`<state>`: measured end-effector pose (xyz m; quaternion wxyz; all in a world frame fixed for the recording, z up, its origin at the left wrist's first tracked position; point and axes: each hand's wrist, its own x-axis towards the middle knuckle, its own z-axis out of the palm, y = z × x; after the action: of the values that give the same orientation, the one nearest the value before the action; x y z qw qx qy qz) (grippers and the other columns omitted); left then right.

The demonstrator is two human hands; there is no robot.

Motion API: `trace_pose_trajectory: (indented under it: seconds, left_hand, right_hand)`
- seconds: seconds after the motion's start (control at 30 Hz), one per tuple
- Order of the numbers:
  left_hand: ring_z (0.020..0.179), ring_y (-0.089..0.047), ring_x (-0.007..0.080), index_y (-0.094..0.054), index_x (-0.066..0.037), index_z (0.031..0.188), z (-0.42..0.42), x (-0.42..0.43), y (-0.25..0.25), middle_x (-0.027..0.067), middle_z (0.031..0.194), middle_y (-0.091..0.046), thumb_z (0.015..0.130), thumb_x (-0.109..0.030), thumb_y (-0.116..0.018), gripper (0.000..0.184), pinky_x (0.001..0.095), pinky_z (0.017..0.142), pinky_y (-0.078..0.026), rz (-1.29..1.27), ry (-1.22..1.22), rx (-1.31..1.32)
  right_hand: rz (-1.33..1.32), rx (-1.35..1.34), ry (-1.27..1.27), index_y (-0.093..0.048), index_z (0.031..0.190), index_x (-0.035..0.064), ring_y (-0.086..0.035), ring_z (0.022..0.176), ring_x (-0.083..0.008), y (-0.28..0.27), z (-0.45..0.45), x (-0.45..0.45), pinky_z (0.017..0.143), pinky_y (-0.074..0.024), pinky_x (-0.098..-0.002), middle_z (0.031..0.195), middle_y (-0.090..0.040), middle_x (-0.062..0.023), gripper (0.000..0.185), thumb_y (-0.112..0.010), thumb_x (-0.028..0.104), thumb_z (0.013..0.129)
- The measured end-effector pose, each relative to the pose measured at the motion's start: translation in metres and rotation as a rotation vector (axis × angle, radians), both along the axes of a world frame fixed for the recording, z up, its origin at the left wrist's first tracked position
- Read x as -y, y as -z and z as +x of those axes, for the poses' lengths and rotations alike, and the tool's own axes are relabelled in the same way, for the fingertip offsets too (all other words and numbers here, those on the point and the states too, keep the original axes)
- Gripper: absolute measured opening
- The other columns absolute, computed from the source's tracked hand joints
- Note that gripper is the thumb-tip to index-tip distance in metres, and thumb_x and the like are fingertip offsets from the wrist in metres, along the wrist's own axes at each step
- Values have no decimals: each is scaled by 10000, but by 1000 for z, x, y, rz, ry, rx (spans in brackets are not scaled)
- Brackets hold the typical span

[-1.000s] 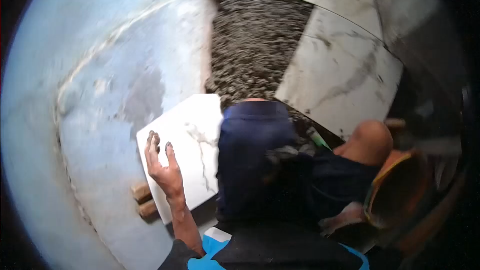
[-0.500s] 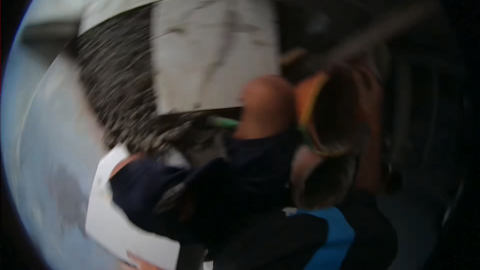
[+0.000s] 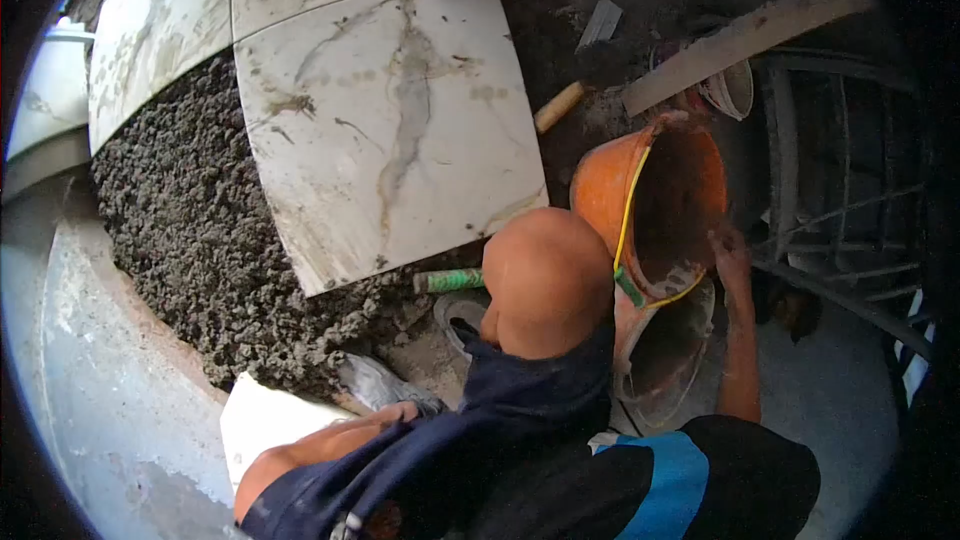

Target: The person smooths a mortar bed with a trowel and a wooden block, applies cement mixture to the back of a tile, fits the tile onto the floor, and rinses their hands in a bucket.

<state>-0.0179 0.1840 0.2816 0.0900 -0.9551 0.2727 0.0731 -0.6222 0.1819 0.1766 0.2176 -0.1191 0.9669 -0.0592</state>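
My right hand (image 3: pixel 731 252) is at the right rim of an orange bucket (image 3: pixel 604 185), its fingers closed on the edge. The bucket is tilted, with its dark, dirty inside showing and a yellow handle with a green grip across its front. Just below it stands a second, grimy bucket (image 3: pixel 640 380), close against it. My left hand is out of view. A white tile (image 3: pixel 262 430) lies at the lower left, partly hidden by my bent leg.
Marbled tiles (image 3: pixel 400 130) lie beside rough grey mortar (image 3: pixel 190 220). A green-wrapped handle (image 3: pixel 450 281) is near my knee. Farther right are a wooden handle (image 3: pixel 559 107), a plank (image 3: pixel 750 45), a white container (image 3: pixel 732 90) and a metal frame (image 3: pixel 845 170).
The view has swung to the right. My left hand, open over the white tile a second ago, has gone out of view. My right hand now shows clearly at the orange bucket.
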Motion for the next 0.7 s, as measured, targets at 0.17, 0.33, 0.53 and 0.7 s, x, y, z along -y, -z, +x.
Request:
trace_pose_trajectory:
  seconds: [0.17,0.33,0.53,0.7]
  left_hand:
    - [804,-572,242,-577,30,1018,11,21,-16,184,935,-607,770,-416,-589,510,362,717,-452,186,10,-220]
    - [784,-572,212,-584,33,1008,7,28,-39,177,925,-612,780,-429,-569,515,353,701,-452,364,3,-389]
    - [768,-570,177,-586,70,985,-12,26,-75,181,918,-613,801,-400,-557,505,331,691,-452,508,-69,-460]
    - [525,-495,234,-608,135,760,-7,5,-113,208,645,-589,771,-437,-589,572,382,532,-427,233,91,-448]
  right_hand:
    - [-48,-164,-42,-365,1235,-25,-462,1061,-308,6,9,-58,911,-371,-401,1203,-431,-181,629,-589,356,788]
    - [-380,432,529,-384,1195,63,-543,933,-279,-7,59,-42,759,-494,-419,1123,-483,-130,477,-531,339,834]
    - [-296,613,745,-432,1118,124,-501,993,-274,3,66,-37,780,-475,-438,1100,-496,-96,370,-553,260,796]
    - [-413,627,1039,-461,1030,57,-571,869,-312,32,55,-42,742,-501,-500,1051,-505,-150,217,-458,177,850]
